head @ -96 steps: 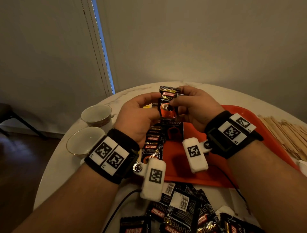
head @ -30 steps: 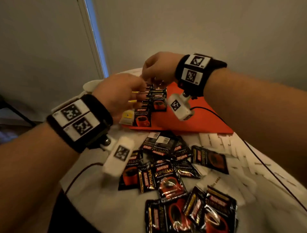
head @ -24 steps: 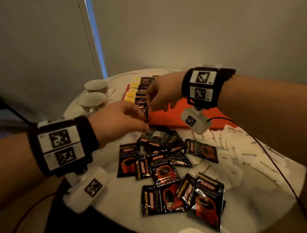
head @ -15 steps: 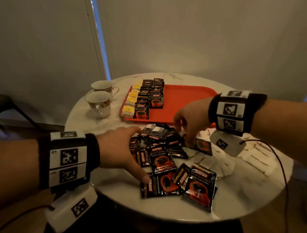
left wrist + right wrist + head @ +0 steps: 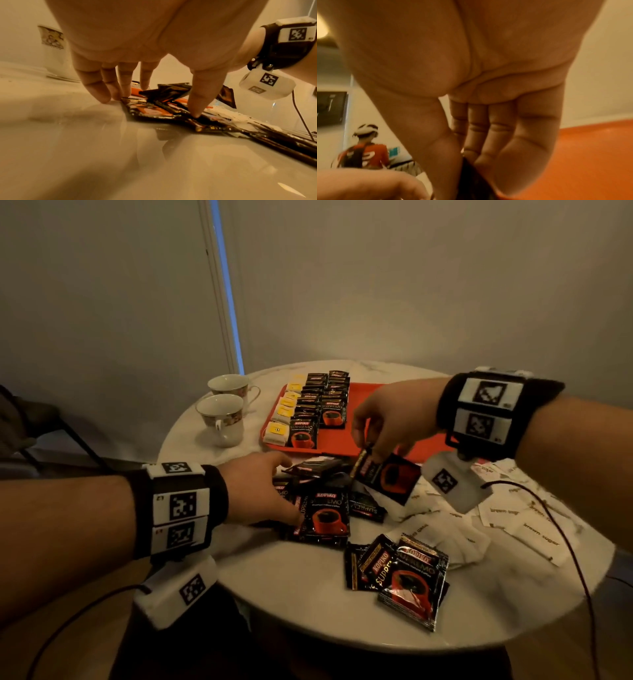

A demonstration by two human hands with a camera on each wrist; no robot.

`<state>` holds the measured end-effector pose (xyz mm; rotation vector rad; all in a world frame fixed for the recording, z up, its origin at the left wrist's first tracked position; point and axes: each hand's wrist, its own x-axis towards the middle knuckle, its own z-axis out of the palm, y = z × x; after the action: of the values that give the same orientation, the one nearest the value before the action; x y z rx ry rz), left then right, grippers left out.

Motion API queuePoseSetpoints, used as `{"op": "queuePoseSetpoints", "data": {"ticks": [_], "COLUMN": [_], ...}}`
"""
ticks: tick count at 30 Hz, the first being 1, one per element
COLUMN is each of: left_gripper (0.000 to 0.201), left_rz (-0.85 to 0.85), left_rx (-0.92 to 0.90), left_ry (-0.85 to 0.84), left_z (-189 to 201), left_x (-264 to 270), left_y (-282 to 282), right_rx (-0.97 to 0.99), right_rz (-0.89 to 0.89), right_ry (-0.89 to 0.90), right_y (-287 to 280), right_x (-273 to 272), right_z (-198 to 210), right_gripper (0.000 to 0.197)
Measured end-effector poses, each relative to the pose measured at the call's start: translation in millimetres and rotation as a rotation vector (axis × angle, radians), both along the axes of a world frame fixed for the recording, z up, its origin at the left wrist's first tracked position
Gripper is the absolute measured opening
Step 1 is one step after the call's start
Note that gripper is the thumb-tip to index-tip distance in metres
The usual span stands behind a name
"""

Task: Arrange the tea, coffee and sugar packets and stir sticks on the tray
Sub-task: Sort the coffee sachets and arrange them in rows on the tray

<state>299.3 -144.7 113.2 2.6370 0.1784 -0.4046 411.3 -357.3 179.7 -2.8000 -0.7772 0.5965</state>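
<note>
My right hand (image 5: 387,419) pinches the top edge of one coffee packet (image 5: 388,477) between thumb and fingertips, and the packet hangs tilted from it, its lower end over the heap of loose coffee packets (image 5: 325,513) on the counter (image 5: 294,583). My left hand (image 5: 257,487) is spread low over the near-left side of that heap — in the left wrist view the fingers (image 5: 104,88) are straight with their tips down at the heap's edge, and the thumb presses on a packet; it grips nothing.

Just beyond my right hand sits the orange tray (image 5: 363,436). At its left end, beyond my left hand, two rows of coffee packets (image 5: 320,409) run away from me, each overlapping the next, with a row of yellow-labelled tea packets (image 5: 286,412) along their left side. Further left of the tray stand two teacups (image 5: 222,414), one behind the other.

To the right of the heap, under my right wrist, white sugar packets (image 5: 513,522) marked "brown sugar" lie scattered flat. Nearer to me than both hands — close to the counter's edge — a smaller cluster of coffee packets (image 5: 400,580) lies overlapped.
</note>
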Motion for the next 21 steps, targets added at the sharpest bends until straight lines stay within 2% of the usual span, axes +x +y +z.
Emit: {"op": "queuePoseSetpoints", "data": {"ticks": [3, 7, 11, 13, 15, 21], "left_gripper": [0.103, 0.126, 0.126, 0.122, 0.115, 0.098], "left_rz": [-0.007, -0.076, -0.094, -0.120, -0.134, -0.088], "left_rx": [-0.072, 0.034, 0.151, 0.136, 0.125, 0.126], "left_ry": [0.020, 0.043, 0.005, 0.012, 0.036, 0.017], "left_z": [1.2, 0.6, 1.7, 1.7, 4.0, 3.1], "left_x": [-1.2, 0.0, 4.9, 8.3, 10.2, 13.1], "left_y": [-0.7, -1.3, 0.2, 1.6, 2.3, 12.0], "right_rx": [0.104, 0.018, -0.104, -0.202, -0.216, -0.098], "right_rz": [-0.016, 0.019, 0.147, 0.247, 0.294, 0.239], "right_ry": [0.085, -0.084, -0.035, -0.111, -0.161, -0.204], "right_y": [19.8, 28.8, 33.1, 40.0, 47.0, 53.6], "right_x": [0.3, -1.1, -10.7, -16.7, -19.3, -18.8], "right_z": [-14.8, -34.0, -36.4, -40.2, -43.7, -46.3], "right_gripper": [0.027, 0.043, 0.064, 0.063, 0.057, 0.044]}}
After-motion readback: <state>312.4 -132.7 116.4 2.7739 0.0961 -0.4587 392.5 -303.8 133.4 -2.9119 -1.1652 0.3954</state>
